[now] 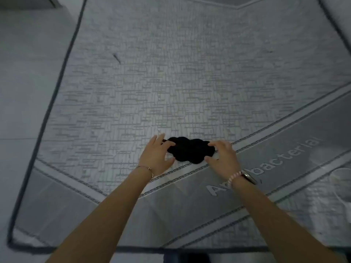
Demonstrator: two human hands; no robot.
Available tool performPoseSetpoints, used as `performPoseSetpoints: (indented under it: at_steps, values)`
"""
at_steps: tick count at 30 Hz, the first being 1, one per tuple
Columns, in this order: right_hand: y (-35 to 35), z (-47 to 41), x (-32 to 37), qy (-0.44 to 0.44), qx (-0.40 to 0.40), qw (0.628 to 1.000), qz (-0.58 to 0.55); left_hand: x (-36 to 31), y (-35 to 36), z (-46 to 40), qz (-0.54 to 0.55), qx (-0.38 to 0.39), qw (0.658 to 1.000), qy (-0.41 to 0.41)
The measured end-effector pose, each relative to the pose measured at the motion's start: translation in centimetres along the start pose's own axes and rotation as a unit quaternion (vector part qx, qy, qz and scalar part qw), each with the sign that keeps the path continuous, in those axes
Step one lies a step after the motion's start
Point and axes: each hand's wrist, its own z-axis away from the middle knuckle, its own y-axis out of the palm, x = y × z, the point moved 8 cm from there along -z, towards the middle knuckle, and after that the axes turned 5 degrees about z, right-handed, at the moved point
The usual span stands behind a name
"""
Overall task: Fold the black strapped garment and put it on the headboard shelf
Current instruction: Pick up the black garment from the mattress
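Note:
The black strapped garment (190, 150) lies bunched into a small dark heap on the bare grey mattress (171, 73), just beyond a patterned stripe. My left hand (156, 156) grips its left end, fingers curled over the fabric. On the opposite end, my right hand (222, 156) holds the cloth between thumb and fingers. No straps can be made out in the dark heap. The headboard shelf is out of view.
The mattress edge with dark piping (57, 95) runs along the left, with pale floor (24, 82) beyond it. A grey band printed with "Antibacterial" (275, 164) crosses the near right. A pale, clear rounded object (341, 183) lies at the right edge.

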Motion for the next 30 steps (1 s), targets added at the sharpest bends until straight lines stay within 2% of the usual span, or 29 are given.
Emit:
performPoseSetpoints:
  at_steps: [4, 7, 12, 15, 18, 20, 23, 27, 30]
  values:
    - [3.5, -2.4, -3.2, 0.075, 0.016, 0.997, -0.03, 2.5, 3.1, -3.8, 0.03, 0.02, 0.999, -0.03]
    - [4.4, -3.6, -4.3, 0.073, 0.001, 0.997, -0.032, 3.2, 3.9, -5.6, 0.041, -0.007, 0.998, -0.043]
    - [5.4, -4.4, -3.7, 0.048, -0.011, 0.997, -0.063, 2.9, 3.2, -6.6, 0.002, -0.059, 0.997, -0.048]
    - [5.3, -4.5, -3.5, 0.045, -0.028, 0.991, -0.12, 2.9, 2.7, -6.3, -0.001, -0.082, 0.994, -0.065]
    - [4.8, -4.1, -3.3, 0.047, -0.035, 0.979, -0.194, 2.8, 2.7, -5.2, 0.08, -0.101, 0.99, -0.065]
    - [3.9, -3.4, -2.8, 0.042, -0.039, 0.971, -0.232, 2.8, 2.3, -4.0, 0.206, -0.114, 0.969, -0.072]
    - [0.4, -1.7, -1.0, 0.026, -0.045, 0.953, -0.3, 2.3, -0.1, -1.9, 0.359, -0.119, 0.921, -0.093]
    - [-8.0, 1.5, 4.2, -0.027, -0.066, 0.936, -0.345, -1.5, -7.9, 1.4, 0.464, -0.129, 0.872, -0.081]
    - [-16.3, 4.7, 9.7, -0.07, -0.103, 0.927, -0.355, -6.9, -15.7, 5.2, 0.529, -0.142, 0.836, -0.039]
